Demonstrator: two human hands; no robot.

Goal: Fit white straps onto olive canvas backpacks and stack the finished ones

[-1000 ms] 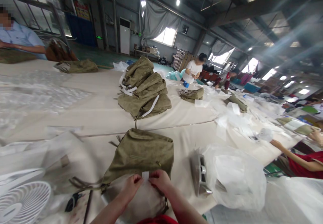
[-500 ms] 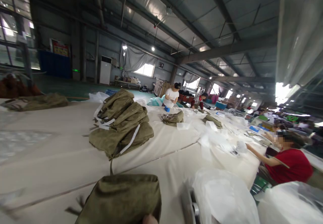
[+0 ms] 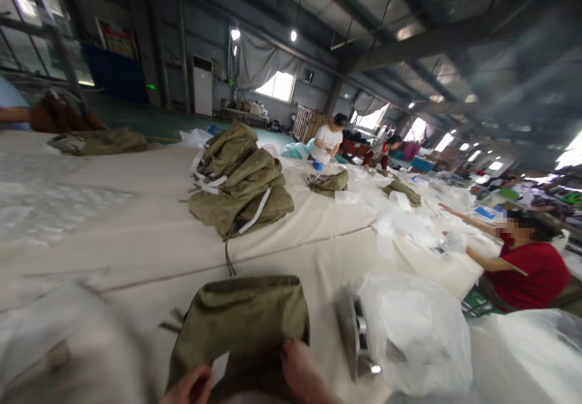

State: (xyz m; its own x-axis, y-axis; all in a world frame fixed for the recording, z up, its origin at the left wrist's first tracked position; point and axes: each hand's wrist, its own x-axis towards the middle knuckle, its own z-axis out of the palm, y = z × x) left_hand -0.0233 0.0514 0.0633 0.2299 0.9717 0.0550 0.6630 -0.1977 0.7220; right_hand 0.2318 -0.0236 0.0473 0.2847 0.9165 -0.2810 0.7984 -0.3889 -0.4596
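A folded olive-green garment [image 3: 240,313] lies on the cloth-covered table right before me, dark cords at its left side. At its lower left, my left hand [image 3: 193,384] is closed, with a small white tag [image 3: 220,367] at its fingertips. My right hand [image 3: 301,364] has its fingers curled on the garment's lower right edge. The bottom of the frame cuts off both wrists. Right of the garment stands a metal device [image 3: 359,331] with a silver part, its kind unclear, beside a clear plastic bag [image 3: 413,331].
Farther up the table [image 3: 154,210] sits a pile of olive garments [image 3: 243,179]. Plastic bags [image 3: 59,337] lie at left. A person in red [image 3: 530,264] works at the right edge; another in white [image 3: 327,142] is at the far side.
The view has tilted down and shifted left. Both hands now show at the garment, where only one fingertip showed before; the white tag has come into view.
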